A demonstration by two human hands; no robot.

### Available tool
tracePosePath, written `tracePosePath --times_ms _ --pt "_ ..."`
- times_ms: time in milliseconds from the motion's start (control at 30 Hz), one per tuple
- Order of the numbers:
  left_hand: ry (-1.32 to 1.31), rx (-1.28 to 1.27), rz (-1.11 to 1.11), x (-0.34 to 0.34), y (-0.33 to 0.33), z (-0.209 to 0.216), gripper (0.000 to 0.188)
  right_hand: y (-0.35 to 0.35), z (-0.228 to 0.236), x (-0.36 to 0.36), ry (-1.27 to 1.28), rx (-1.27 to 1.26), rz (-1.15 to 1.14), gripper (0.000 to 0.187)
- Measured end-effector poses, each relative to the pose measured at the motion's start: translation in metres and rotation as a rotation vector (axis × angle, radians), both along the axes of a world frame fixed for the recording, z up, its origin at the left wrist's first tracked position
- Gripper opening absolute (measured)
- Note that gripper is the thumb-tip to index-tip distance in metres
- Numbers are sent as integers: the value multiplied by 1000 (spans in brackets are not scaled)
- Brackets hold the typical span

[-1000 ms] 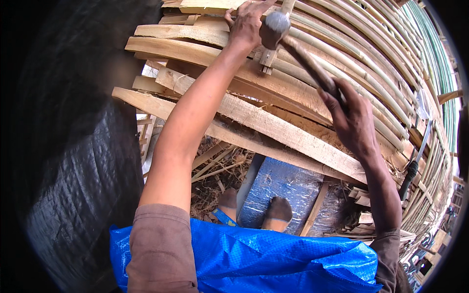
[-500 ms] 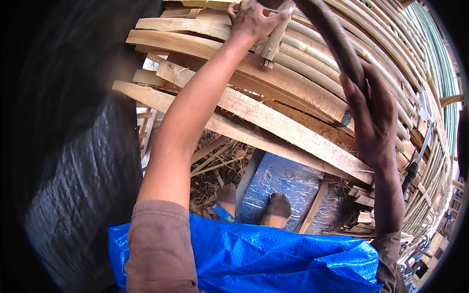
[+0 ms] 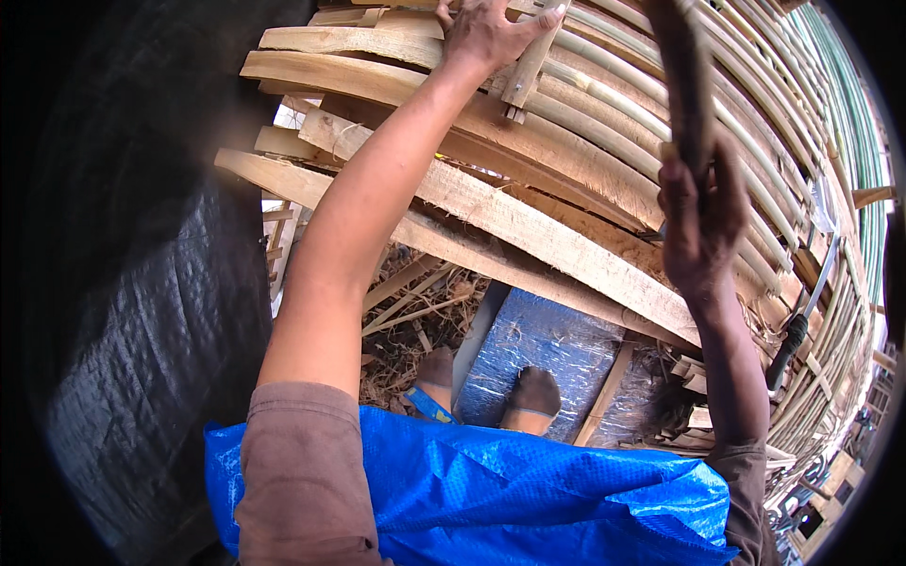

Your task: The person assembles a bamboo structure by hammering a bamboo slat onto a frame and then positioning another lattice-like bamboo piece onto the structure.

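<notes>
My left hand (image 3: 486, 38) is at the top edge of the view, on a row of pale wooden slats (image 3: 349, 42). Its fingers are spread, some cut off by the edge, and the thumb reaches against a short wooden batten (image 3: 528, 71) lying across the slats. On the right, my right hand (image 3: 703, 217) is closed around a thick dark stick-like handle (image 3: 684, 85). The handle stands up past the top edge, so its far end is hidden. Rounded bamboo-like poles (image 3: 613, 104) run beneath and beyond it.
Loose long boards (image 3: 528, 241) slant across nearer to me. A long blade with a black handle (image 3: 791, 340) lies at the right. Below are a shiny blue board (image 3: 543, 344) under my foot, wood shavings (image 3: 434, 311) and a blue sheet (image 3: 528, 491) across my lap. Black sheeting (image 3: 170, 377) hangs left.
My right hand has shifted slightly left, and the handle has swung from leaning left above my left hand to nearly upright. My left hand stays at the batten.
</notes>
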State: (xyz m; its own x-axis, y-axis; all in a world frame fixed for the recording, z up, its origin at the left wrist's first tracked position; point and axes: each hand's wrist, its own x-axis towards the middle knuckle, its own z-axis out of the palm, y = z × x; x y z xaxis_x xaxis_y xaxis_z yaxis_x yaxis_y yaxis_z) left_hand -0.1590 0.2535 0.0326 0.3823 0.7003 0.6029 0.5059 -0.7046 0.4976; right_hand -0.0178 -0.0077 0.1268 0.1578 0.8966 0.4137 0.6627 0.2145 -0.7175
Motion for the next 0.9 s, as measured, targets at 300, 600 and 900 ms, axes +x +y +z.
tracePosePath --times_ms 300,600,900 --pt "201 -262 -14 1 0 10 72 4 23 -3 -117 -131 -16 28" --pt "-13 23 33 -6 3 -8 59 -1 3 3 -120 -370 -60 27" --pt "108 -175 74 6 2 6 60 -96 -1 35 523 -257 -298 30"
